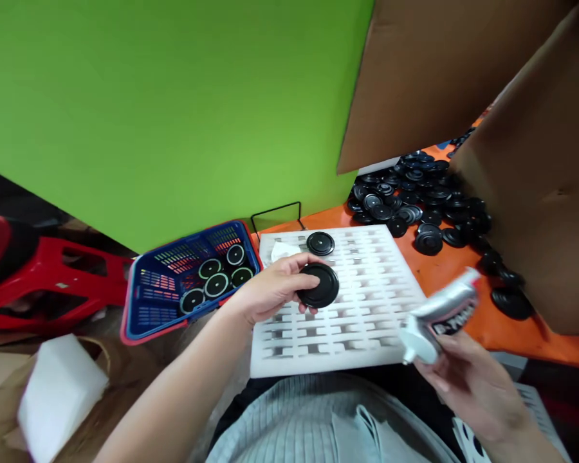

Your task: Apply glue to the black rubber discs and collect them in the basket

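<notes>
My left hand (282, 286) grips a round black disc (319, 286) by its edge, thumb on top, over a white foam tray (263, 360) full of slots. Just beyond it, a second black disc (320, 243) lies on the tray beside a small white piece (284, 251). On the right, my right hand (468, 379) is wrapped around a silver glue tube (444, 308) with dark lettering. Its white nozzle points down and left near the tray's right edge. The tube is slightly blurred, and the fingers behind it are partly hidden.
A blue basket (149, 321) with a red rim holds several pale-ringed black discs, left of the tray. Many black discs (427, 238) are heaped on the orange surface (482, 331) at right, beside cardboard (535, 193). A green panel (174, 116) stands ahead; a red stool (53, 283) sits far left.
</notes>
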The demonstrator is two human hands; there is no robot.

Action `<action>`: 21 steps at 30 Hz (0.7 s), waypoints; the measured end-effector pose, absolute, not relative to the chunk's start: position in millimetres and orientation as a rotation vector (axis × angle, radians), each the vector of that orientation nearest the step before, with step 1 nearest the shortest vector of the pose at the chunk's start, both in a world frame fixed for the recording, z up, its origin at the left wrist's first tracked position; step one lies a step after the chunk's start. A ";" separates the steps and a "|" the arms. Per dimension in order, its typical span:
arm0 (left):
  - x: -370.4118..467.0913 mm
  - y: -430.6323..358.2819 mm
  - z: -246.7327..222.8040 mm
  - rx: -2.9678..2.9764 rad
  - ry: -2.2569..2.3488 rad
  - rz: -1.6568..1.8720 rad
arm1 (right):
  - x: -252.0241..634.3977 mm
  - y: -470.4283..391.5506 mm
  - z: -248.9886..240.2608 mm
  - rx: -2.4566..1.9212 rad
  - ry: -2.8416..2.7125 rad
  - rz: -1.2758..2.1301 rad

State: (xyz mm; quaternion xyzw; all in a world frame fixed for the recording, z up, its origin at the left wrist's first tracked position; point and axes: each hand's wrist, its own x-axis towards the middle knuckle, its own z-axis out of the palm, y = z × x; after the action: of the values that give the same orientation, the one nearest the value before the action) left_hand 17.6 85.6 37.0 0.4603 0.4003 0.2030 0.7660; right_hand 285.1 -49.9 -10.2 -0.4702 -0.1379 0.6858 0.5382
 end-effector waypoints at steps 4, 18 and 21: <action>11.3 63.2 32.9 0.999 0.960 0.500 | 288.7 -42.7 -2.6 -0.918 -0.524 1.638; 29.3 23.2 35.8 1.132 0.871 0.429 | 234.5 -29.2 0.8 -1.228 -1.386 1.002; 30.5 22.5 35.9 1.120 0.856 0.410 | 236.0 -30.9 6.8 -1.282 -1.488 0.924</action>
State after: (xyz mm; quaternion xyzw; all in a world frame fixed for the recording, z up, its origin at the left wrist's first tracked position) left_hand 30.5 22.5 35.9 0.5109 0.3905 0.1869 0.7427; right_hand 236.0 -30.9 6.8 -0.5223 -0.6063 0.3766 0.4667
